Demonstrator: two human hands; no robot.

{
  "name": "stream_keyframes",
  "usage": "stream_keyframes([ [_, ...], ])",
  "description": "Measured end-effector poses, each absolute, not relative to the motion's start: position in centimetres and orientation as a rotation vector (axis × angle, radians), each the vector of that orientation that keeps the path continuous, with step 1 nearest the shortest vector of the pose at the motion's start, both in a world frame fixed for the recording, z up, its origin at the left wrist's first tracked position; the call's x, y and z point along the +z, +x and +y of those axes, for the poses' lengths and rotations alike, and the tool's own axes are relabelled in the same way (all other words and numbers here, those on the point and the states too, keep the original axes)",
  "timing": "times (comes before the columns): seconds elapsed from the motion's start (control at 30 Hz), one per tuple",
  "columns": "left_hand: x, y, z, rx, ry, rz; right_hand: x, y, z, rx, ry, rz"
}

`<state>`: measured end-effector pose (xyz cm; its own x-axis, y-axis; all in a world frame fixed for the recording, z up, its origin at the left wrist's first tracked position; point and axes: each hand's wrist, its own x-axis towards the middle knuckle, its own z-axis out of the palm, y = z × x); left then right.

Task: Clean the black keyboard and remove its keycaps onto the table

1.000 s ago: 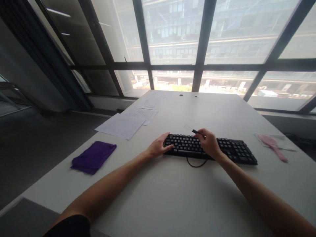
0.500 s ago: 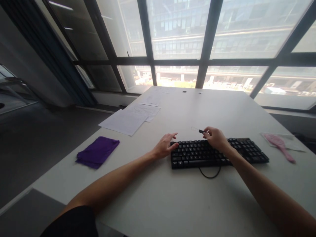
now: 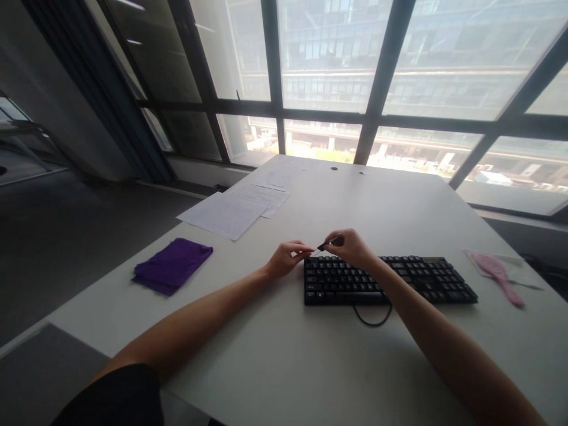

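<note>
A black keyboard lies on the white table in front of me, its cable looping out at the near side. In my right hand is a small keycap puller with a dark handle and thin wire ends pointing left. It is held over the keyboard's back left part. My left hand is closed, thumb and fingers pinched together at the keyboard's back left corner. Its fingertips meet the wire ends; whether they grip the wire or something small is too fine to see.
A folded purple cloth lies on the left of the table. Sheets of paper are spread behind it. To the right, a pink hairbrush rests on a clear plastic bag. Large windows stand beyond the table.
My right hand has moved left along the keyboard with the keycap puller. The spread fingers of my left hand have closed into a pinch at the puller's tip. The view has shifted slightly.
</note>
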<state>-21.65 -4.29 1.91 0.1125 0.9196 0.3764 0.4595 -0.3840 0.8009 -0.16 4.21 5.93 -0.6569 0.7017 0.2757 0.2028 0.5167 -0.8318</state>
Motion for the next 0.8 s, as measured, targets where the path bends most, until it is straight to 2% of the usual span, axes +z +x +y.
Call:
stream_keyframes([
  [0.23,2.1,-22.4,-4.1,1.178,1.884,1.268,4.6,-2.2,2.9,1.244,-0.646,-1.901],
  [0.8,1.4,-22.7,-3.1,1.151,1.884,1.211,2.6,-4.4,2.6,1.121,-0.638,-1.833],
])
